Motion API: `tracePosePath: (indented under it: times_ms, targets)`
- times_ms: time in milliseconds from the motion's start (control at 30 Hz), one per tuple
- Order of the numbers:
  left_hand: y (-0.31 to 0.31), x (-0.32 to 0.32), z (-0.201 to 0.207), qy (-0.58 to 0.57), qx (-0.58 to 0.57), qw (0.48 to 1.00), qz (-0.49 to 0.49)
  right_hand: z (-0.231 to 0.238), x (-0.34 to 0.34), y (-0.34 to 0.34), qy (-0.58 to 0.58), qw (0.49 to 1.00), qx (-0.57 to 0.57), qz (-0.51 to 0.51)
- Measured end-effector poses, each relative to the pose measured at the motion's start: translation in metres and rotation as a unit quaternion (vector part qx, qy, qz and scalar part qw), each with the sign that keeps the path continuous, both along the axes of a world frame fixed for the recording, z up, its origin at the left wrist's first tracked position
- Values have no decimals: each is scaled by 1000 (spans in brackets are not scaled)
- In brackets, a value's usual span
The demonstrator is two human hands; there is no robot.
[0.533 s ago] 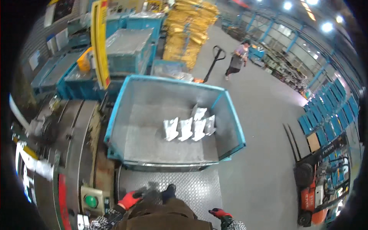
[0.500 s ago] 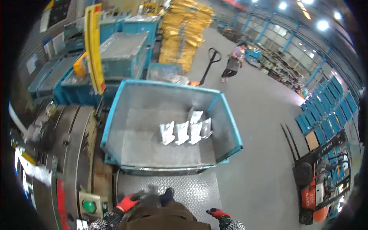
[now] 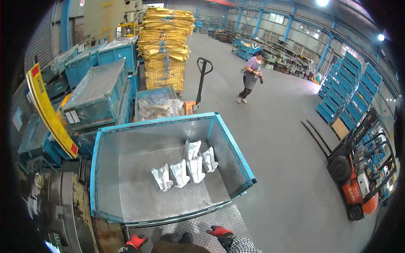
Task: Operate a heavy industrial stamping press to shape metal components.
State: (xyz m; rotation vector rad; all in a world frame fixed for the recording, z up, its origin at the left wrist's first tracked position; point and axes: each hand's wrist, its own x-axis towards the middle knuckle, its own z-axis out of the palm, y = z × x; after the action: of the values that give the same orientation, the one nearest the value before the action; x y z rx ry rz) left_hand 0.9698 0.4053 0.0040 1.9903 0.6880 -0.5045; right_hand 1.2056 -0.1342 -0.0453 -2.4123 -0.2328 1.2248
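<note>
My left hand (image 3: 137, 241), in a red and dark glove, hangs low near the front of a large blue-rimmed metal bin (image 3: 156, 220). Its fingers look loosely apart, and I see nothing in them. On the other side of my body, my right hand (image 3: 219, 230), gloved the same way, is held out with fingers stretched. It is empty and just short of the bin's front right edge. Inside the bin, several silvery bent sheet-metal brackets (image 3: 179, 173) stand grouped toward the right. Neither hand touches them.
A treadplate step (image 3: 223, 219) lies underfoot. Machinery (image 3: 67, 206) stands on the left beside a yellow post (image 3: 50, 109). Behind the bin are blue crates (image 3: 97, 97) and a pallet jack (image 3: 202, 80). A person (image 3: 252, 76) walks beyond; a forklift (image 3: 354, 181) stands right.
My view has shifted and the bin appears nearer and lower. The person in the distance has taken steps. Both hands stay empty, and my right hand now appears closer to the bin.
</note>
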Motion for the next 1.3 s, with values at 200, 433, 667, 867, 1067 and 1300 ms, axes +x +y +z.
tracePosePath:
  times_ms: [200, 433, 667, 867, 1067, 1300]
  targets:
    - [16, 74, -59, 42, -15, 998, -47, -51, 37, 68, 31, 996, 69, 54]
    - [77, 209, -137, -10, 61, 992, -107, -119, 126, 121, 25, 998, -5, -62]
    - [154, 421, -207, 18, 8, 998, 61, -212, 236, 243, 39, 936, 170, -306]
    - [200, 578, -364, -142, -62, 959, 235, -321, 309, 371, 82, 866, 307, -387]
    - [201, 640, -440, -209, -237, 911, 266, -419, 343, 457, 20, 794, 390, -466]
    - [252, 580, -461, -206, -342, 837, 373, -450, 328, 525, 96, 655, 424, -619]
